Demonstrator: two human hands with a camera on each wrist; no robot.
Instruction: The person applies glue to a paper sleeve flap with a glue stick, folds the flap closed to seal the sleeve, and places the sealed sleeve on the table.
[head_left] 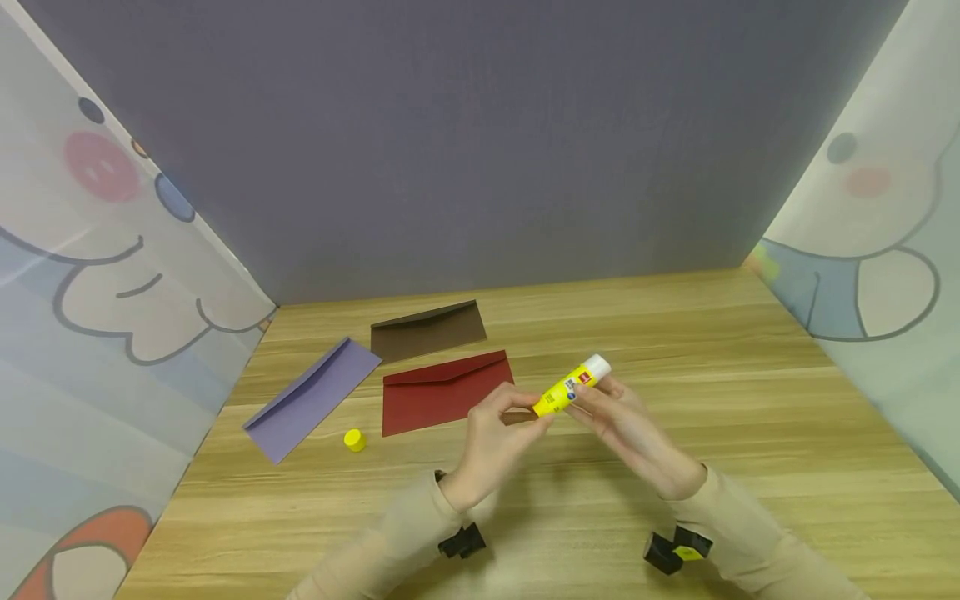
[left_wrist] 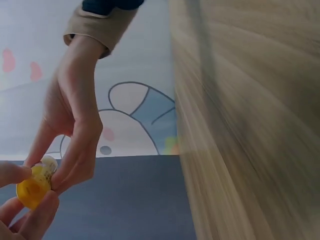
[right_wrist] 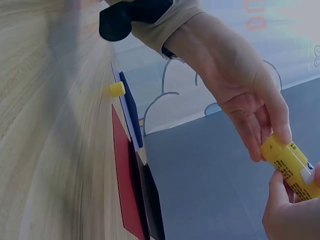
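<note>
A yellow glue stick (head_left: 564,392) is held aslant above the table, its uncapped white end pointing up and to the right. My left hand (head_left: 491,442) pinches its lower end between thumb and fingers. Farther up the barrel, my right hand (head_left: 637,437) grips it with thumb and fingertips. The right wrist view shows the left hand (right_wrist: 250,95) at the base of the yellow tube (right_wrist: 295,170). In the left wrist view the round yellow base (left_wrist: 32,194) faces the camera. Left of both hands, the yellow cap (head_left: 355,440) stands apart on the table.
A red envelope (head_left: 427,404) lies just beyond the left hand. Behind it is a brown envelope (head_left: 431,335), and a purple one (head_left: 311,404) lies slanted to the left. The wooden table (head_left: 750,400) meets a grey panel (head_left: 480,167) and cartoon-printed side walls.
</note>
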